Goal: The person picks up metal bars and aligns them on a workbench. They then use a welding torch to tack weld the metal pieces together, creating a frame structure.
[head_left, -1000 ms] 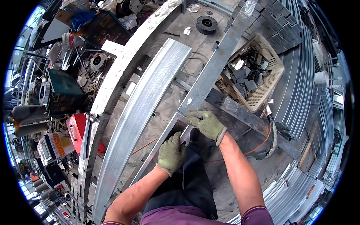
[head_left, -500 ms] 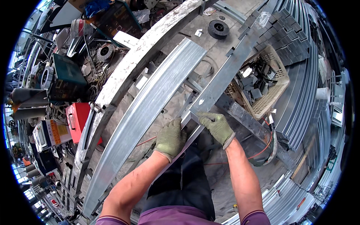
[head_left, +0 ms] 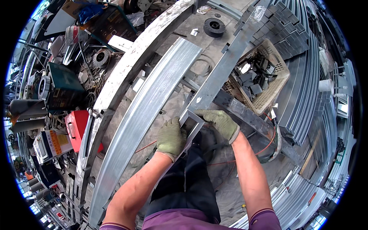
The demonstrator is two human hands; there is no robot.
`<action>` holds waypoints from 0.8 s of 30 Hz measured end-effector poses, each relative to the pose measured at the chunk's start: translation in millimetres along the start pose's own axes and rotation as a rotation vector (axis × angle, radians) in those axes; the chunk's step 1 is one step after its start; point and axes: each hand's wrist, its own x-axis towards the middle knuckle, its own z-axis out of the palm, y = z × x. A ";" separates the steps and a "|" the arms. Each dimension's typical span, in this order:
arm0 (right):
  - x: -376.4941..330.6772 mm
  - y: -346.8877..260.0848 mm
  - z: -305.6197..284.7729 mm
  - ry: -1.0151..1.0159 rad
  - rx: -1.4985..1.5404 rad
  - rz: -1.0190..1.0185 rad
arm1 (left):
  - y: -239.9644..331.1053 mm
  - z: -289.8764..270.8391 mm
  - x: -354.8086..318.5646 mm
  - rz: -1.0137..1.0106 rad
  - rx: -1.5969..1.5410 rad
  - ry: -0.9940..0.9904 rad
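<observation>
My left hand (head_left: 170, 136), in an olive-green glove, is closed round the left side of a grey metal channel (head_left: 194, 133) that slants up from beside my legs. My right hand (head_left: 221, 122), gloved alike, grips the channel's far end at its right corner, fingers together over the edge. That squared end (head_left: 193, 116) tilts up against the near end of a long flat steel bar (head_left: 218, 78). The undersides of both hands' fingers are hidden. Left of the channel lies a wide, shiny galvanized profile (head_left: 153, 92).
A cream plastic basket (head_left: 281, 78) of metal offcuts stands at the right, by stacked steel profiles (head_left: 303, 88). A whitish beam (head_left: 130, 57) runs along the left, past a red metal box (head_left: 78, 130). A black spool (head_left: 214, 27) lies on the floor; an orange cable (head_left: 268, 147) crosses it.
The channel's end has tipped up, so its hollow section shows more. My right hand has turned slightly, its fingers straighter along the end. The whole view has shifted a little.
</observation>
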 end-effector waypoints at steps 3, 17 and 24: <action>-0.1 11.4 -7.2 -0.024 0.013 -0.018 | -3.4 7.6 -0.2 0.044 0.000 0.066; -3.7 -1.4 6.8 0.019 -0.068 0.033 | -2.7 -5.7 -7.9 0.057 -0.343 0.144; -0.7 -22.2 17.2 -0.030 -0.324 -0.034 | -13.5 -5.2 -14.8 0.264 -0.383 0.286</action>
